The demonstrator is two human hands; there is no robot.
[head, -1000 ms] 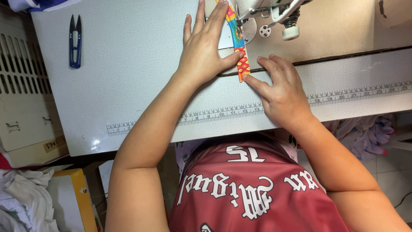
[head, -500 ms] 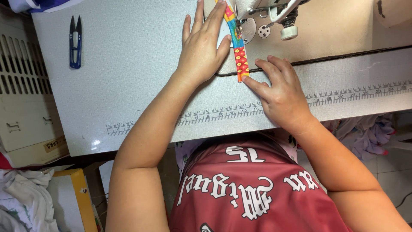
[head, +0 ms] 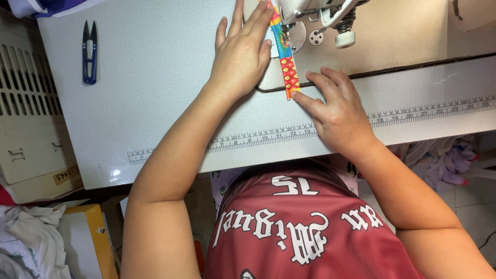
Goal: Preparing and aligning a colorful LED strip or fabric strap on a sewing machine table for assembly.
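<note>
A narrow, brightly patterned fabric strip (head: 287, 64) lies on the sewing machine bed (head: 392, 46), running up under the presser foot (head: 289, 20). My left hand (head: 240, 54) rests flat beside the strip on its left, fingers spread, fingertips near the needle area. My right hand (head: 336, 111) lies flat on the white table (head: 155, 103) at the strip's lower end, its index fingertip touching the strip's tip. Neither hand grips anything.
Blue thread snips (head: 90, 51) lie at the table's far left. A measuring tape scale (head: 413, 113) runs along the table's front edge. A beige slotted crate (head: 26, 103) stands left of the table. Crumpled cloth (head: 444, 160) lies below right, more white cloth (head: 26, 243) below left.
The strip has fed a little farther up under the presser foot. Both hands stay flat in much the same places beside it.
</note>
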